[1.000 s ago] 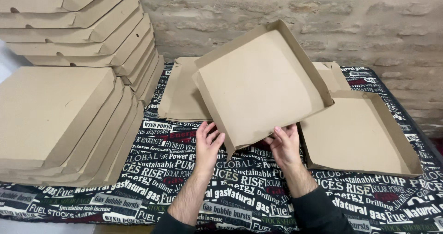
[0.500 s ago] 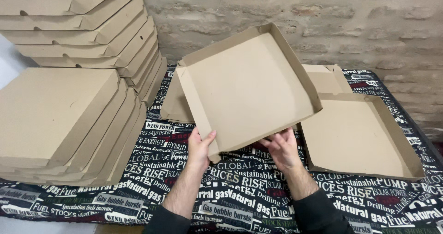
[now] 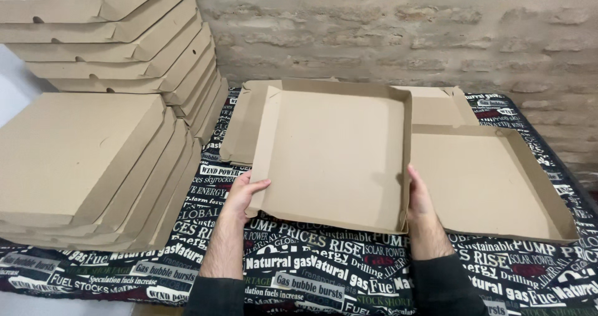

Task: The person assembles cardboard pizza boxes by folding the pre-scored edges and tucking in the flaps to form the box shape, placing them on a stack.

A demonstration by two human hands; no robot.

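I hold a square, matte cardboard box tray (image 3: pixel 333 157) over the printed tablecloth (image 3: pixel 311 272): my left hand (image 3: pixel 244 196) grips its near-left flap, my right hand (image 3: pixel 418 199) clasps its right wall. Closed boxes (image 3: pixel 81 160) stack left.

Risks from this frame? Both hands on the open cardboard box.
1. The left hand grips only the splayed side flap of the open cardboard box; that flap may bend or tear.
2. The box's right wall, under the right hand, sits against the open box half beside it and could snag or shove it.
3. The tilted stack of folded boxes at left may slide.
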